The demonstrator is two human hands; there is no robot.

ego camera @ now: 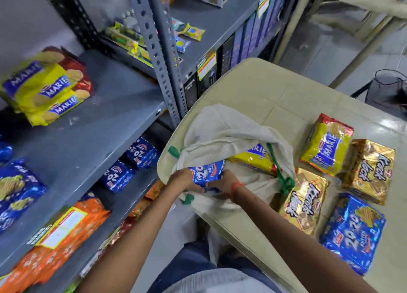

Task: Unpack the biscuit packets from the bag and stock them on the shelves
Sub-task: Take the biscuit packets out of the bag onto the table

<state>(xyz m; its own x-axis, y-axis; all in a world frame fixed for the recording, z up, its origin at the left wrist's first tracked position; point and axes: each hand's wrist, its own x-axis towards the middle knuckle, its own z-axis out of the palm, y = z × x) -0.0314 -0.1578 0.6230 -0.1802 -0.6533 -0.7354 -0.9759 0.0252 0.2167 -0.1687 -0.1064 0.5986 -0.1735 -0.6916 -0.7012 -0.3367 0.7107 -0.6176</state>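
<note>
Where soft cloth bag (222, 127) gapes, both hands grip glossy blue packet (206, 171).

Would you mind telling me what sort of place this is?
Probably a small grocery shop or its stockroom: grey slotted-steel shelves hold stacked yellow Marie biscuit packets, and yellow price tags hang on the shelf edges.

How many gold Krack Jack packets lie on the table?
2. One gold Krack Jack packet lies beside the cloth bag, touching its green handle. The other lies further right, next to the yellow Marie packet. More may be hidden inside the bag.
</note>
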